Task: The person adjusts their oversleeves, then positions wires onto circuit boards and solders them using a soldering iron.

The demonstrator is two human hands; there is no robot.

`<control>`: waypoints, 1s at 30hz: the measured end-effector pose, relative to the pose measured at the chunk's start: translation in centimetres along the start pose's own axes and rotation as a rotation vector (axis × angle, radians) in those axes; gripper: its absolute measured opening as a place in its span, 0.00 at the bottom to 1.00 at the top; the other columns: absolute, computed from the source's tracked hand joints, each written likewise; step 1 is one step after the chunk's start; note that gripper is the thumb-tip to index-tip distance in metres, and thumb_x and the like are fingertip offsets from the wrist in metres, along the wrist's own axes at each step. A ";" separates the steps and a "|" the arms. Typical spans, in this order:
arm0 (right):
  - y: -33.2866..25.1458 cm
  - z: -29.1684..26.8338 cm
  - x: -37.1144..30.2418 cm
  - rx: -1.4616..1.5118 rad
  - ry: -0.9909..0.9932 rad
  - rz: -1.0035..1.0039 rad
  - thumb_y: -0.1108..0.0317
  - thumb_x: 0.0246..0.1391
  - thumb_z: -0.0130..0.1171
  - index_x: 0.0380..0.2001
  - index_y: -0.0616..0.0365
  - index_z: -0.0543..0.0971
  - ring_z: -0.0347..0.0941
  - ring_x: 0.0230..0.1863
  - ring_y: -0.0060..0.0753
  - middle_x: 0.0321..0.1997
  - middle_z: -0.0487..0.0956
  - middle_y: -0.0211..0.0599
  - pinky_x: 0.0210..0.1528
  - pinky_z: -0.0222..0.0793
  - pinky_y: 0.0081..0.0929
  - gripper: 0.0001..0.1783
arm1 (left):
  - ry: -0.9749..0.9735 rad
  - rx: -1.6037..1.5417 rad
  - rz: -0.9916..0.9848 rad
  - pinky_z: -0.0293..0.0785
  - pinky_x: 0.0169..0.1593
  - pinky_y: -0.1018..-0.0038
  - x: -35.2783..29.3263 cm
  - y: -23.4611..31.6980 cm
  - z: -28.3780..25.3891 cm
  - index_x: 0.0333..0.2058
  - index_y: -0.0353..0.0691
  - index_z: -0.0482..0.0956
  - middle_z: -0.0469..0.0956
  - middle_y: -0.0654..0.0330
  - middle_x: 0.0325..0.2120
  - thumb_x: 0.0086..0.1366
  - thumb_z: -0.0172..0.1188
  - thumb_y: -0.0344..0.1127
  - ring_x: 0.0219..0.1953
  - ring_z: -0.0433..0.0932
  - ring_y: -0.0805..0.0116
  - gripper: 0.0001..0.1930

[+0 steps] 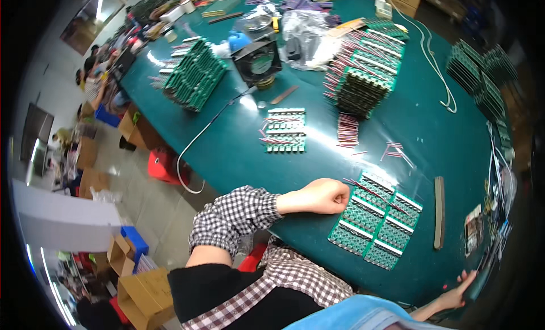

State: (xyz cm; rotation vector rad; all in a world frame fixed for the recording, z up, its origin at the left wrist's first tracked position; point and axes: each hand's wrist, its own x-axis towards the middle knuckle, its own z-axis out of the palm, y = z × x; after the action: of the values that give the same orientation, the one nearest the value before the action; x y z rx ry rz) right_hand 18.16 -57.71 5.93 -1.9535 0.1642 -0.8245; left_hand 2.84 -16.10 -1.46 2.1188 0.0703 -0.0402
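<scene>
My left hand [319, 195] is closed in a fist over the green table, at the left edge of a green circuit board panel [363, 209]. Whatever the fingers hold, if anything, is hidden. Thin red and dark wires [379, 195] lie slanting across the panel, one end close to this fist. My right hand [453, 297] reaches over the table's right edge, fingers stretched out, beside a heap of cables [495, 245]. Nothing shows in it. Loose short wires [397, 150] lie beyond the panel, and a smaller board with wires [285, 130] lies further left.
Tall stacks of boards stand at the back, one right with wires [369, 74] and one left [196, 74]. A black fan [256, 63] stands between them. A white cable [196, 138] hangs off the left edge. A flat strip [439, 212] lies right of the panel.
</scene>
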 end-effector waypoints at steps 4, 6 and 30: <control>0.2 1.3 0.0 -0.042 -0.232 0.172 0.60 0.51 0.58 0.36 0.61 0.81 0.74 0.31 0.23 0.32 0.79 0.36 0.30 0.66 0.19 0.16 | -0.011 0.010 -0.070 0.70 0.29 0.69 -1.1 0.0 -0.6 0.24 0.38 0.74 0.75 0.58 0.21 0.50 0.57 0.34 0.24 0.75 0.65 0.06; -2.3 0.7 -2.4 -0.078 -0.176 0.342 0.62 0.52 0.56 0.38 0.63 0.79 0.75 0.36 0.24 0.33 0.79 0.36 0.34 0.66 0.21 0.15 | -0.026 0.001 -0.083 0.70 0.29 0.69 -0.9 -0.1 -0.3 0.24 0.38 0.74 0.75 0.57 0.21 0.50 0.57 0.34 0.24 0.75 0.65 0.06; -6.5 2.0 -16.4 0.545 -1.044 0.673 0.49 0.51 0.57 0.49 0.74 0.65 0.77 0.31 0.41 0.33 0.75 0.50 0.23 0.77 0.23 0.36 | -0.065 0.042 -0.065 0.69 0.28 0.75 1.2 0.3 -0.4 0.26 0.34 0.73 0.72 0.58 0.21 0.50 0.56 0.30 0.22 0.72 0.70 0.05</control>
State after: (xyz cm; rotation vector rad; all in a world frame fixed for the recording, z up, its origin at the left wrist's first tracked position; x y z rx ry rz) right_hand 5.42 -45.73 2.83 -1.4268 -0.0387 0.5708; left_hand 4.10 -15.90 -1.06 2.1548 0.1010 -0.1500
